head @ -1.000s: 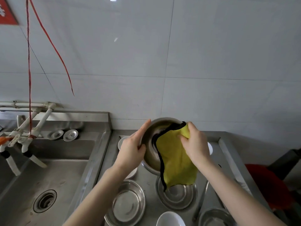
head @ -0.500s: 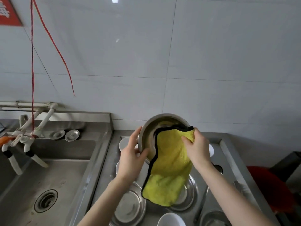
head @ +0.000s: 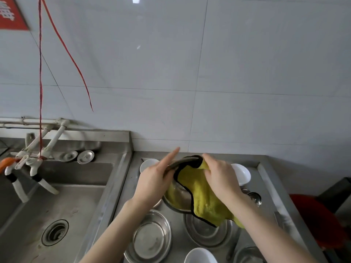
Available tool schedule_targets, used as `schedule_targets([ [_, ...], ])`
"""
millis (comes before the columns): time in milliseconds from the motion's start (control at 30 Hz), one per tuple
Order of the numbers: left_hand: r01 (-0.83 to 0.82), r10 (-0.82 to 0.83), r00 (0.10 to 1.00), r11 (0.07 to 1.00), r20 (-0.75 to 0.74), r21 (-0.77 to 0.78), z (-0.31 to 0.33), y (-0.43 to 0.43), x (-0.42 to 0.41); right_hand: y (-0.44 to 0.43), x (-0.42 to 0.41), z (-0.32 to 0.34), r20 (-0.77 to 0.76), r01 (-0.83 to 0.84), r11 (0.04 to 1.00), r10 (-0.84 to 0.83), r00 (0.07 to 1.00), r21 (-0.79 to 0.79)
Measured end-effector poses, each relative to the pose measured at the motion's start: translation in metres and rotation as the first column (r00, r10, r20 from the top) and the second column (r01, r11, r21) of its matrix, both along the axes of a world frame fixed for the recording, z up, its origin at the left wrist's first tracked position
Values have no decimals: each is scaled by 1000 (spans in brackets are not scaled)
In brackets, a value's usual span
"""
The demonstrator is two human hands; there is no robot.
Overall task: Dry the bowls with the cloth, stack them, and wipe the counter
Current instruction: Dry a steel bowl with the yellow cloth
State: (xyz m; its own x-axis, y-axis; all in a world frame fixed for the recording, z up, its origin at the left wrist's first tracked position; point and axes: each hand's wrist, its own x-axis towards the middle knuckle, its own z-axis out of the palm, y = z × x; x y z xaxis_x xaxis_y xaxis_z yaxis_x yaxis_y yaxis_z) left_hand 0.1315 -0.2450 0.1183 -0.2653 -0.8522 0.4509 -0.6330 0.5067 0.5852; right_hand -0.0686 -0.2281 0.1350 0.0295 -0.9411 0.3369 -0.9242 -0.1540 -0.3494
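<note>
Wall [head: 190, 63]: large pale grey tiles, a glare spot at top; red sign [head: 10, 16] at upper left. Steel sink [head: 57, 202] below left, white taps [head: 34, 164] at its back edge. Red string [head: 40, 73] hangs above.
</note>
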Motion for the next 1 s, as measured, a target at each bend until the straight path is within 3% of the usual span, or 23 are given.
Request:
schedule_targets([
  [67,-55,99,968,980,-230,189,-11,2,5,-3,-5,-1,177,139,990,-137,975,3],
  [167,-58,161,931,951,-328,302,-23,8,4,-9,-12,0,316,201,976,-219,923,89],
  [267,-71,144,962,952,-230,298,-22,5,5,-8,-15,1,278,152,978,-186,942,141],
  [333,-4,34,992,972,-122,236,-14,0,9,-3,-14,4,209,124,985,-148,967,123],
  [433,154,-170,968,983,186,97,4,-3,3,2,-4,7,-27,-40,991,43,999,125],
  [500,149,-150,932,988,329,28,8,-2,-4,4,5,4,-131,-99,987,115,985,123],
  [567,24,-31,980,999,194,39,7,-2,-5,3,5,0,-92,-41,996,48,995,78],
  [667,-48,104,969,969,-225,242,-6,1,3,2,-7,-4,165,118,991,-127,978,62],
  [767,-26,179,918,918,-353,397,-25,7,3,-3,-16,-3,314,215,972,-234,920,94],
  [867,-94,193,952,923,-239,372,-29,13,-4,-6,-16,0,201,203,977,-212,956,62],
  [933,-36,74,988,962,-134,270,-23,13,-8,-3,-11,3,48,105,994,-106,993,18],
  [1000,42,-59,989,992,136,122,-16,11,-12,0,-3,2,-108,-39,998,44,993,49],
])
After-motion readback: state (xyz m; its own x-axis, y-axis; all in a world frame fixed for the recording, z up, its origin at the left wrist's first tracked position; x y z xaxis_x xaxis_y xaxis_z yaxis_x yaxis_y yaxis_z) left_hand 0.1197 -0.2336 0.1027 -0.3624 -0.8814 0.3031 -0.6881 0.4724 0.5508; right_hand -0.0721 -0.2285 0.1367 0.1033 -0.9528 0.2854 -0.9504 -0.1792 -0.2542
